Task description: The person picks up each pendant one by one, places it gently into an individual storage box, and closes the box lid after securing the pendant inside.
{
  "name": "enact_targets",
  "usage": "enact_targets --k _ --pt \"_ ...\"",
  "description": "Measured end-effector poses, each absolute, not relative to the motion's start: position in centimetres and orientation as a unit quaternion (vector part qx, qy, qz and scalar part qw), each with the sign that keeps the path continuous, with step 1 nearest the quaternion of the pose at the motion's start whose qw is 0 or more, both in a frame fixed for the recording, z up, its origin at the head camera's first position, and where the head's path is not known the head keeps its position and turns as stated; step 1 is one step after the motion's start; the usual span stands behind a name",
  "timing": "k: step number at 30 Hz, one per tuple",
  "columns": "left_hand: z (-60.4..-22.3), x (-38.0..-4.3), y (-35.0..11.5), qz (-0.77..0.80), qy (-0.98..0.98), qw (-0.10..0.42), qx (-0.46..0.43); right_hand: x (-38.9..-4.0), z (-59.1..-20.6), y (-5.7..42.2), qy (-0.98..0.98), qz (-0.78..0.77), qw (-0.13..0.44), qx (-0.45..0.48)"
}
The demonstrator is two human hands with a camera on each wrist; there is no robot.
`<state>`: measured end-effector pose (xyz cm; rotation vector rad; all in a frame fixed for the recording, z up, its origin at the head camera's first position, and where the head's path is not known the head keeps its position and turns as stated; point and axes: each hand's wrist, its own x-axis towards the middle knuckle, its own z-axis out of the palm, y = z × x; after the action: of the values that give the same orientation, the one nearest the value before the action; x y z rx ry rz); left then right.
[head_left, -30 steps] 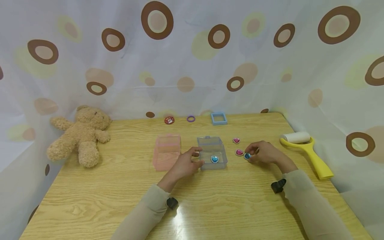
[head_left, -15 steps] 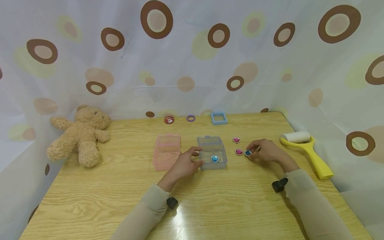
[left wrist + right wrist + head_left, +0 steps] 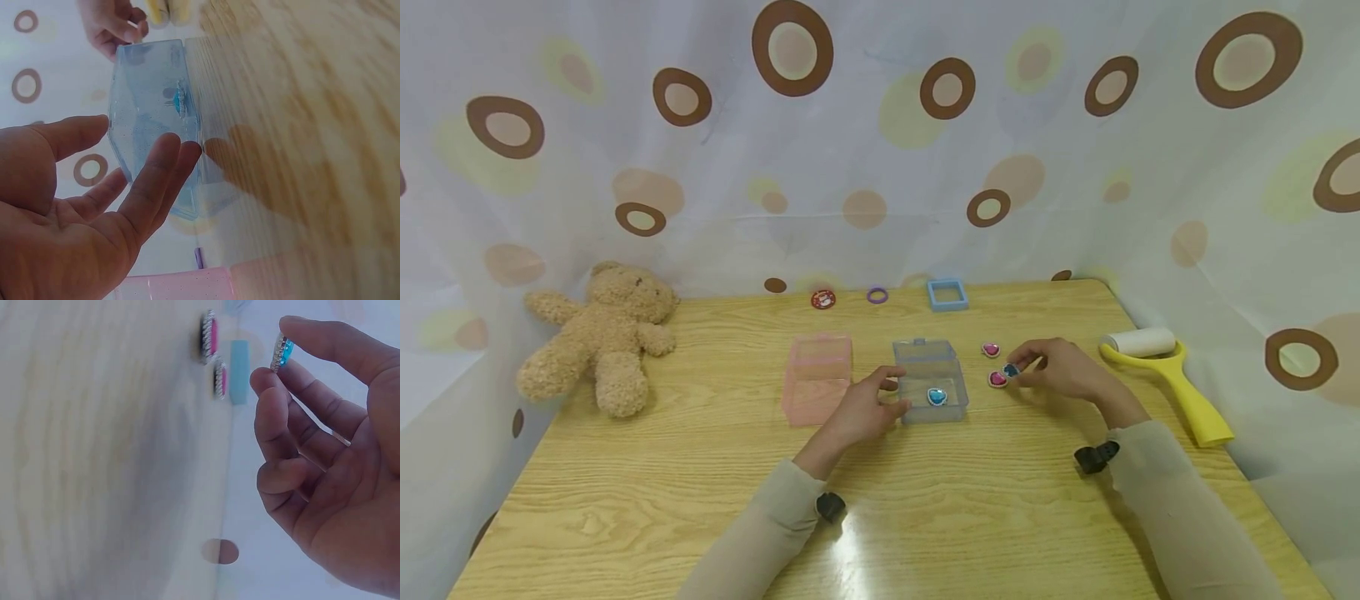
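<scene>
My right hand (image 3: 1063, 371) pinches a blue heart-shaped gem (image 3: 285, 351) with a silvery beaded rim between thumb and fingertips, held above the table. Close by lie two pink heart gems: the nearer pink gem (image 3: 997, 379) and the farther pink gem (image 3: 991, 350). A clear bluish plastic box (image 3: 931, 411) stands with its lid raised, and a second blue heart gem (image 3: 937, 397) lies inside. Beside its left side is my left hand (image 3: 868, 408), thumb and fingers loosely extended at the box; whether they press on it I cannot tell.
A pink clear box (image 3: 817, 404) stands open left of the bluish one. Along the back lie a red round badge (image 3: 823, 299), a purple ring (image 3: 877, 289) and a light-blue square frame (image 3: 947, 306). A teddy bear (image 3: 613, 333) is far left, a yellow-handled lint roller (image 3: 1191, 404) right.
My right hand has lifted the blue heart gem off the table and moved it slightly up and left, over by the nearer pink gem. The left hand has stayed in place.
</scene>
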<state>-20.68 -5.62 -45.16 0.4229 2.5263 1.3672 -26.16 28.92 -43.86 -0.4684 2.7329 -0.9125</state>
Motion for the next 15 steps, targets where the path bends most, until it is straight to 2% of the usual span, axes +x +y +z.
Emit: enact_targets --k 15 --pt "-45.3 -20.7 -5.7 0.454 0.871 0.113 0.149 -26.8 -42.9 26.3 0.927 -0.308 0.087 -0.194"
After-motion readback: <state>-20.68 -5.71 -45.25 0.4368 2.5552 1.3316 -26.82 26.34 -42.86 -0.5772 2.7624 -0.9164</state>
